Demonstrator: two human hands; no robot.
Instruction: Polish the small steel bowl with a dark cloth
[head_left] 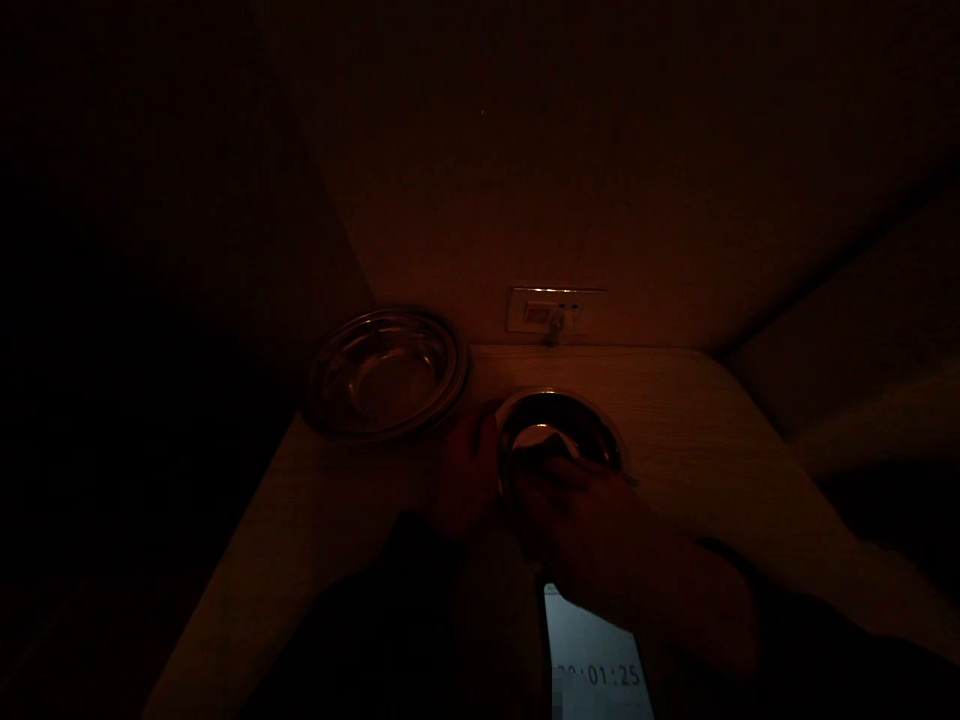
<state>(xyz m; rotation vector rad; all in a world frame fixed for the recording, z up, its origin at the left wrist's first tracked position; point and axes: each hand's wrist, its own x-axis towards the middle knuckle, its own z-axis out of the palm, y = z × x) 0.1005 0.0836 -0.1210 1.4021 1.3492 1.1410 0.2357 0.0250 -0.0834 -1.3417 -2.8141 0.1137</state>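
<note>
A round metal bowl stands on the wooden table in very dim light. My left hand is at its left side, the fingers closed on the rim. Over the near part of the bowl lies my right hand, its curled fingers reaching inside. Something dark shows at those fingertips, but it is too dark to make out. Below my right wrist, a lit phone lies on the table and shows a running time display.
Wide, shallow metal dishes, seemingly stacked, stand at the table's back left corner. A socket plate with a plug in it is on the wall behind. The wooden table has a rounded back right corner.
</note>
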